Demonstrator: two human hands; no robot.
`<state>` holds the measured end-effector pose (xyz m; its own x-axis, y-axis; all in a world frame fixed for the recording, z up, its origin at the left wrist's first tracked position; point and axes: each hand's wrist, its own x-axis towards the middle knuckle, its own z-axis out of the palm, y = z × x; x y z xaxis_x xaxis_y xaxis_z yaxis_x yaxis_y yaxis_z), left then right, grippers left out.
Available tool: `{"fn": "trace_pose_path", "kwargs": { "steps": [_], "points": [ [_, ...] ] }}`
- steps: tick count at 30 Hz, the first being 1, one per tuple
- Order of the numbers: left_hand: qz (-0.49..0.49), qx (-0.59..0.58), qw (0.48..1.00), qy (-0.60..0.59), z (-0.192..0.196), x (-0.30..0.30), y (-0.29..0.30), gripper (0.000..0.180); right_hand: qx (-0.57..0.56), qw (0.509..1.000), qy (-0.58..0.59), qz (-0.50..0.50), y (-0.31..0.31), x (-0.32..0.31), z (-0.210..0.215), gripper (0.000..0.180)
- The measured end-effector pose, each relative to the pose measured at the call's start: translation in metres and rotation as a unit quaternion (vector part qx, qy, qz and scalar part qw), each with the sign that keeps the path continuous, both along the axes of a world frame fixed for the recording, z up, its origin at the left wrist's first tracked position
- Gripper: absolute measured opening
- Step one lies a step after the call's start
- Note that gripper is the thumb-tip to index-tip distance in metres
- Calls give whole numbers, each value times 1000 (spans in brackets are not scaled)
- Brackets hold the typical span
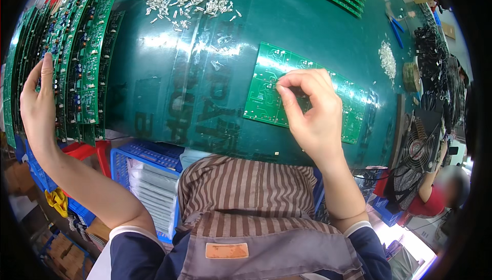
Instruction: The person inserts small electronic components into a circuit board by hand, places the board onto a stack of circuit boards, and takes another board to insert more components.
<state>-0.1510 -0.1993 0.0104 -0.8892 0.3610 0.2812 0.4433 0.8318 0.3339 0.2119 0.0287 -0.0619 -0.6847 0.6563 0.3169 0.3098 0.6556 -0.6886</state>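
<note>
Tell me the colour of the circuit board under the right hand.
The circuit board is green, seen best in the head view.

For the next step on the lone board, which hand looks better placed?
Right, most likely: the right hand has its pinched fingers over the lone board, while the left hand is well off, by the standing boards.

Blue-handled pliers (396, 34) lie well apart from a fan (416, 148).
</note>
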Motion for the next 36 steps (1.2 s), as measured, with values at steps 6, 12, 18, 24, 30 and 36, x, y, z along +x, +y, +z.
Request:
{"fn": "trace_pose_path", "kwargs": {
  "steps": [6, 12, 18, 24, 30, 36],
  "points": [
    [-11, -114, 990, 80, -5, -12, -13, 66, -6, 1000, 3, -13, -1, -1, 0, 10],
    [-58, -82, 993, 63, -5, -7, -15, 67, -13, 1000, 3, -22, -2, -2, 0, 9],
    [-49, -60, 996, 34, -1, -7, -15, 61, -28, 999, 4, -18, -1, 1, 0, 9],
    [-51, -85, 995, 29, 9, 0, -9, 54, 28, 1000, -4, -3, -2, 0, 2, 10],
    [-88, -100, 984, 119, 11, -8, -13, 43, 96, 995, -32, 8, -3, -8, 8, 13],
    [-28, -166, 958, 233, 26, 26, 9, 34, 61, 996, -66, -4, -1, 5, 15, 23]
  ]
}}
